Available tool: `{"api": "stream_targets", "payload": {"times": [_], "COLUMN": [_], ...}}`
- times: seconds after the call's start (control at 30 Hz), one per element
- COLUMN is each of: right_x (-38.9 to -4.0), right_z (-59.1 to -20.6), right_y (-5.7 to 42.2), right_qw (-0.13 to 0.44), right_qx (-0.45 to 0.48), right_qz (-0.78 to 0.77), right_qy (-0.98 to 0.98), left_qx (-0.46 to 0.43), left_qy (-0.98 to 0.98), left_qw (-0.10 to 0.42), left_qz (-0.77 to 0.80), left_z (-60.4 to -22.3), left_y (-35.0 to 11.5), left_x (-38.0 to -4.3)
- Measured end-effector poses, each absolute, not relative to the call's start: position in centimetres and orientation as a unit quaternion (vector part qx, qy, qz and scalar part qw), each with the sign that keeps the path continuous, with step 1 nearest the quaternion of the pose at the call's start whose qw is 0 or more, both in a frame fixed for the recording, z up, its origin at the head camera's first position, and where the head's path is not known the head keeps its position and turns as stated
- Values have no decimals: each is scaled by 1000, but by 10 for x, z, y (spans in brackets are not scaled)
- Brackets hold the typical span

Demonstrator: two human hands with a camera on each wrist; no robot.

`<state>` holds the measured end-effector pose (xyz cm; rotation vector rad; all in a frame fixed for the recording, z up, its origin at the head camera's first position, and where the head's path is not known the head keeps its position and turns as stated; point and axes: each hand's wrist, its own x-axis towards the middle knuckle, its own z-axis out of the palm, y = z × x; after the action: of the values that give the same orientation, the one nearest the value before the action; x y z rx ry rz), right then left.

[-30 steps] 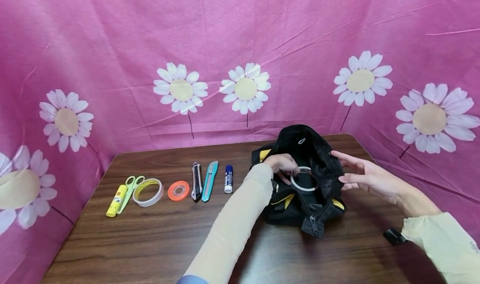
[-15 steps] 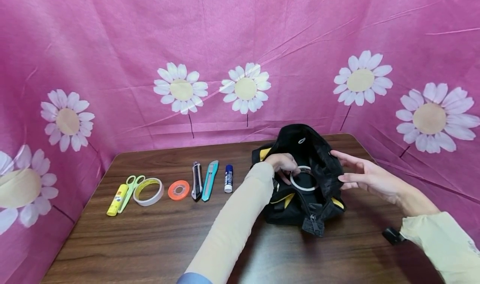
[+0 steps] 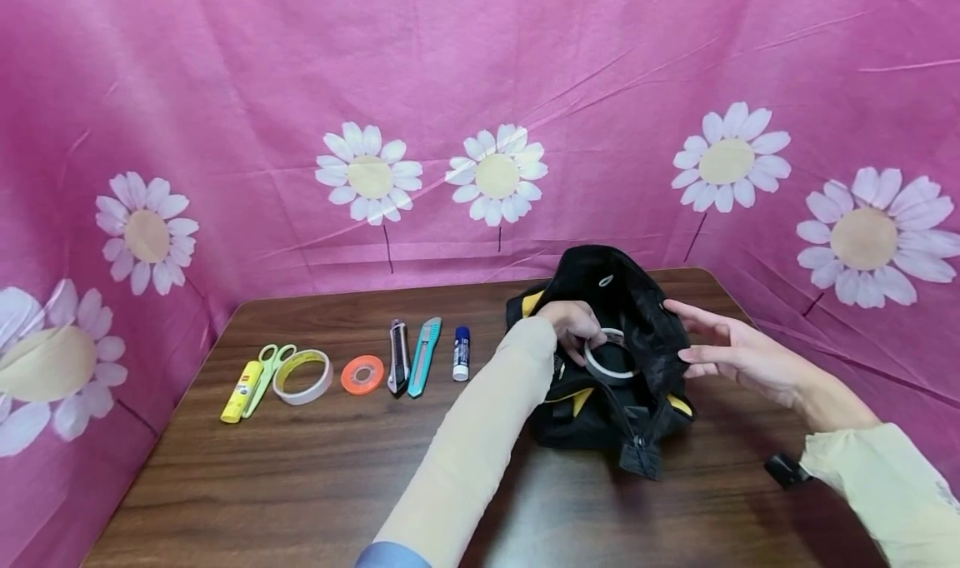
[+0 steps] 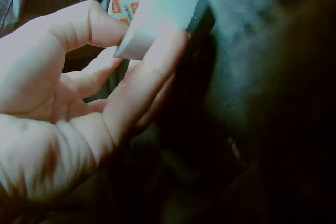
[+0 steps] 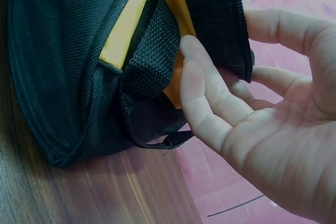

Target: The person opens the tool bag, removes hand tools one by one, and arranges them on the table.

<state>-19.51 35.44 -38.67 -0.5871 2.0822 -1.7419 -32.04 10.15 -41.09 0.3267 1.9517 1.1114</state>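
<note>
Inside the mouth of a black and yellow zip bag [image 3: 573, 430], my left hand [image 3: 576, 328] pinches the edge of a white roll of tape [image 3: 609, 375]. The left wrist view gives the grip close up: thumb and fingers lie on either side of the roll [image 4: 163, 11], and its core carries orange print. Some of the left fingertips are hidden in the head view. On the bag's right side my right hand [image 3: 731, 356] holds the opening's edge. In the right wrist view, the zip edge [image 5: 239, 30] runs between the fingers [image 5: 197, 77] of that hand.
Left of the bag, a row lies on the wooden table [image 3: 300, 485]: a yellow tube [image 3: 241, 393], green scissors [image 3: 262, 376], a larger tape roll [image 3: 311, 391], an orange tape roll [image 3: 348, 382], two box cutters [image 3: 425, 356] and a glue stick [image 3: 461, 354]. A pink flowered cloth [image 3: 450, 52] hangs behind.
The head view has shifted a little, so the table items appear slightly further right. The tape roll tilts slightly in my left hand, and the bag's zip end has swung slightly right.
</note>
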Motion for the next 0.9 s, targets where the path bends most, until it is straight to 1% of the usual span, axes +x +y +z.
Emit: {"api": "stream_targets", "payload": {"times": [0.07, 0.17, 0.3, 0.4, 0.57, 0.63, 0.8, 0.9], "right_x": [-196, -197, -199, -199, -198, -197, -195, -194], "right_z": [-386, -384, -383, -382, -383, -384, -384, -384], "right_y": [354, 353, 351, 349, 349, 350, 350, 351], "right_qw": [180, 180, 180, 179, 181, 181, 182, 182], "right_qx": [-210, -211, -206, -205, -216, -216, -195, -187], "right_qz": [-617, -618, -617, -617, -619, -618, -616, -613], "right_qy": [737, 735, 737, 738, 733, 734, 741, 745], "left_qx": [126, 112, 88, 93, 130, 157, 230, 248], "left_qy": [781, 797, 836, 857, 858, 852, 841, 835], "left_qw": [425, 414, 395, 390, 386, 384, 360, 349], "left_qz": [440, 425, 370, 325, 312, 319, 331, 347], "left_z": [-404, -391, -366, -346, -316, -306, -278, -262], "left_y": [103, 103, 102, 100, 93, 88, 71, 55], "left_x": [-321, -320, -316, -313, -313, -314, -310, -306]}}
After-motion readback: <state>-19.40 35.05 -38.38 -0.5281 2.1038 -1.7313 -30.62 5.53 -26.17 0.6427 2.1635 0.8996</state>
